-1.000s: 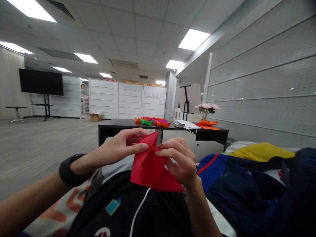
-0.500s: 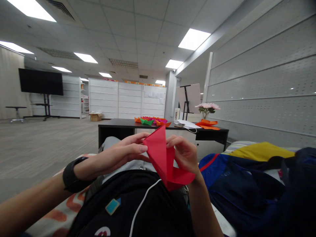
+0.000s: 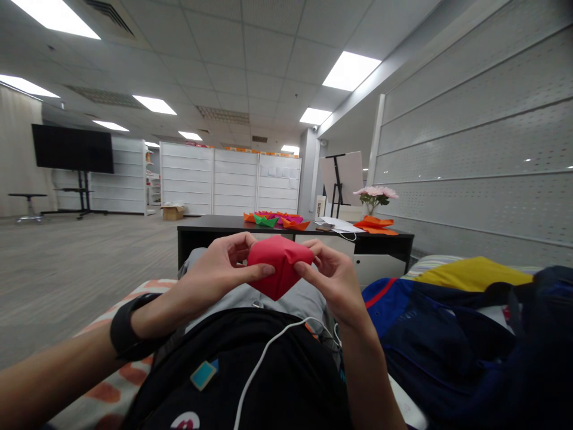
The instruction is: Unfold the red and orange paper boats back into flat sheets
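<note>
A folded sheet of red paper (image 3: pixel 278 270) hangs in front of me above my lap, its lower corner pointing down and a crease running down its middle. My left hand (image 3: pixel 233 263) pinches its left side, thumb on the near face and fingers behind. On the right side my right hand (image 3: pixel 330 276) grips it the same way, thumb close to a bulging fold near the top. The fingers behind the paper are partly hidden. Under the hands lies a black bag (image 3: pixel 250 370) with a white cable (image 3: pixel 268 343) across it.
Ahead stands a low dark table (image 3: pixel 215 224) bearing several folded paper boats in orange, pink and a green one (image 3: pixel 265 221). Orange sheets (image 3: pixel 375 224), white papers (image 3: pixel 340 225) and a flower vase (image 3: pixel 372 208) are on its right part. A dark blue bag (image 3: pixel 443 334) lies to my right.
The red paper has turned from a tall, opened-out shape to a flatter, wider one. My left hand has closed on its left side; both hands now hold opposite sides.
</note>
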Motion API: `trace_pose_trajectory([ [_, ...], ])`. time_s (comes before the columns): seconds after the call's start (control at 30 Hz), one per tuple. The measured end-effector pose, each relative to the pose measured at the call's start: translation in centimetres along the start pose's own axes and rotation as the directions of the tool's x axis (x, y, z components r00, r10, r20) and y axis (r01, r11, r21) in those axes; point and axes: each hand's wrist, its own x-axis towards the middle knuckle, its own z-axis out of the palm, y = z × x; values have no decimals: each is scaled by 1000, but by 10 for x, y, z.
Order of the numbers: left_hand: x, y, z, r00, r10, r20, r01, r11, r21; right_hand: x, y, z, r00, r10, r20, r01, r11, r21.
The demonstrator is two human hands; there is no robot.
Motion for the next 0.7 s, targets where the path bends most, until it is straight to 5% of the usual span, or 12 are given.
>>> trace_pose_trajectory([
  [0.13,-1,2,-1,993,90,82,-90,996,-9,-1,5,4,998,36,48,-41,993,113],
  [0.27,-4,8,-4,978,68,198,-91,990,106,-4,6,10,989,129,70,-132,990,41],
  [0.53,-1,5,-3,996,33,89,-54,966,254,-2,7,15,999,40,33,-43,991,127],
  [0.63,0,3,-6,972,230,39,-228,897,378,-1,8,9,998,-53,30,50,995,92],
  [0.7,0,6,-13,880,426,208,-473,766,435,0,8,4,976,-187,108,181,981,68],
])
